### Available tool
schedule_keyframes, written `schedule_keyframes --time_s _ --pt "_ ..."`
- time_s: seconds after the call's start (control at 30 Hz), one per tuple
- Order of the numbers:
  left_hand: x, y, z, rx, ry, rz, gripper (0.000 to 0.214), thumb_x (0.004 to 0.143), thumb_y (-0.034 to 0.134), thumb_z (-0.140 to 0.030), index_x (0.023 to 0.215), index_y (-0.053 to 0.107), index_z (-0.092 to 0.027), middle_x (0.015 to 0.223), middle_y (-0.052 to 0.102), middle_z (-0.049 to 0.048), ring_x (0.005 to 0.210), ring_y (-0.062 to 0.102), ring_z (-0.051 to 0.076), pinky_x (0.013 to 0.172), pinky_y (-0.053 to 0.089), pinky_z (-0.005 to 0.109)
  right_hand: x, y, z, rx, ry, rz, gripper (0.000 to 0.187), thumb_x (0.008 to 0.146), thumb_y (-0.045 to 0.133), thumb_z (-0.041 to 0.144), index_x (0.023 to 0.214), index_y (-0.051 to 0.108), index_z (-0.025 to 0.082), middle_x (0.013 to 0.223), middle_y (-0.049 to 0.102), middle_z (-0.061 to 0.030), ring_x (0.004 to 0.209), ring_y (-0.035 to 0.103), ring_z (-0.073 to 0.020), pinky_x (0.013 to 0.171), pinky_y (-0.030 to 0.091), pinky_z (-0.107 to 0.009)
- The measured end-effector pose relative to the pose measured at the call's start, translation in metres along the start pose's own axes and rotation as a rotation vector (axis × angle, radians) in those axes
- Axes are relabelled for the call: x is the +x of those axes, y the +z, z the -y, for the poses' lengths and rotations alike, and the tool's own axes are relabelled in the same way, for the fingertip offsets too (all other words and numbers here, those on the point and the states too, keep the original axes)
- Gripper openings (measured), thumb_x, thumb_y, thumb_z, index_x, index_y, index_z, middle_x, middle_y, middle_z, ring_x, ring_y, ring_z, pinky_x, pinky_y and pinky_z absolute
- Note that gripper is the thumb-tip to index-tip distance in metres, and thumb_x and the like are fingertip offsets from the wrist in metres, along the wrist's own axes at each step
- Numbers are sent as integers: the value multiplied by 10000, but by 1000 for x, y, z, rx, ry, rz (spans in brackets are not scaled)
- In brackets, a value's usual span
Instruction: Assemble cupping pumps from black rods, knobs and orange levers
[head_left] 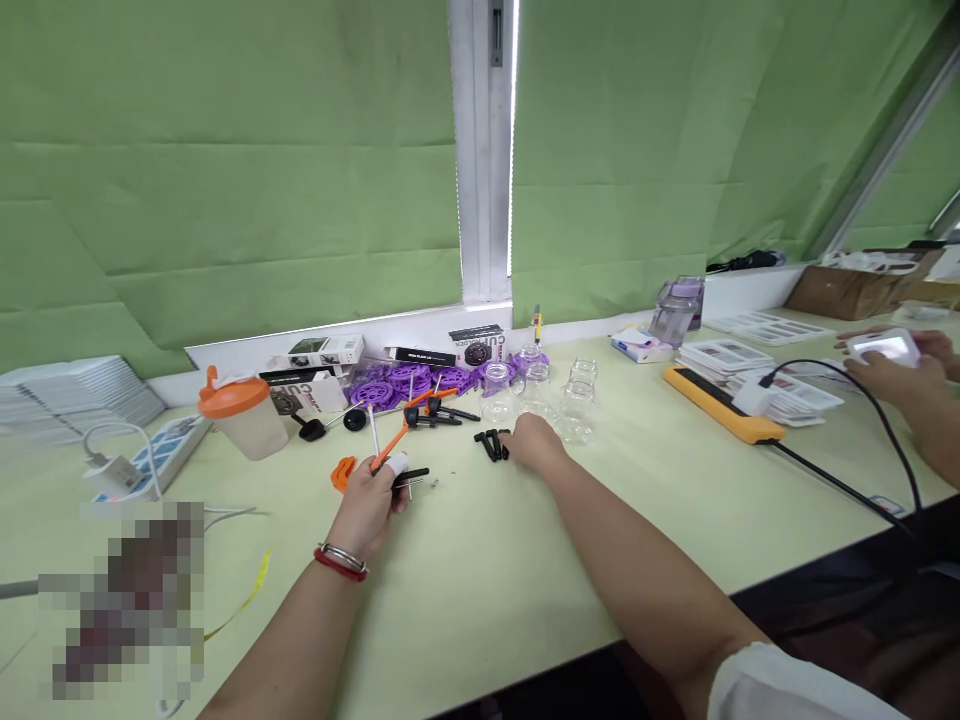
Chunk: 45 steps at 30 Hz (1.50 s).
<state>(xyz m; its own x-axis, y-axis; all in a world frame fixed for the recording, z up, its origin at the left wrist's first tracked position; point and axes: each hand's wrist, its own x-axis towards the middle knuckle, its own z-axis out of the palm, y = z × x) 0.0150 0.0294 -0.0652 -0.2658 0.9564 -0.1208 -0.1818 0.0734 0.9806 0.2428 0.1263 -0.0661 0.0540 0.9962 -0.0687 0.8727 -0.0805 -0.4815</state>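
A: What lies at the middle of the figure?

B: Small black pieces point(492, 446), grouped just right of centre in the frame, on the pale worktop point(465, 600). They look to be light, stiff plastic, probably smooth yet hardly fragile; a pinch about the middle of one stem would likely suit best.

A: And the fingers beside them?

B: Those of the right hand point(534, 446) reach down to the rightmost piece. The hand itself hides most of the tips, so whether they are pinched together or parted cannot be told.

A: What of the left hand point(367, 508)?

B: Left of centre in the frame, its fingers are curled closed around a black rod point(415, 474), seemingly rigid and best gripped along its shaft. An orange strip point(391, 447) slants upward from the same hand; it appears light and may flex slightly.

A: What surrounds these?

B: Clear cups point(580, 400) stand just beyond the right hand; purple discs point(371, 395) lie heaped above the left.
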Motion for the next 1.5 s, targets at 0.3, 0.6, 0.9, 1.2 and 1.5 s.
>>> schedule_keyframes --time_s 0.3,0.6,0.9,1.2,1.5 --pt "1 0 -3 -51 -31 -50 179 737 695 -230 764 529 -171 743 635 81 642 673 227 599 559 368 8 2 -13 -49 25 43 212 707 646 217 896 632 122 948 649 -173 819 629 -265 590 413 -293" --pt "2 -2 -1 -122 -21 -43 186 708 727 -214 757 552 -177 698 640 71 584 652 221 519 548 362 -22 -11 2 168 -510 132 124 790 562 254 836 634 164 789 641 -29 673 545 -126 581 360 -220" --pt "-4 4 -3 9 -36 57 255 684 749 -290 746 525 -185 637 604 14 542 612 184 505 524 333 -50 13 30 103 -830 211 89 814 557 195 864 629 181 772 641 -23 679 522 -128 593 305 -232" --pt "-3 3 0 17 -24 61 236 679 749 -275 756 543 -192 670 592 26 609 616 209 520 522 349 -56 19 31 168 -805 260 103 834 553 189 879 646 178 772 631 -23 660 501 -122 580 303 -230" --pt "-7 2 -1 88 -15 142 384 540 681 -22 835 494 -181 777 587 5 656 602 148 596 525 295 -54 22 27 194 -752 256 102 838 532 207 859 630 187 710 586 4 600 464 -105 548 291 -226"
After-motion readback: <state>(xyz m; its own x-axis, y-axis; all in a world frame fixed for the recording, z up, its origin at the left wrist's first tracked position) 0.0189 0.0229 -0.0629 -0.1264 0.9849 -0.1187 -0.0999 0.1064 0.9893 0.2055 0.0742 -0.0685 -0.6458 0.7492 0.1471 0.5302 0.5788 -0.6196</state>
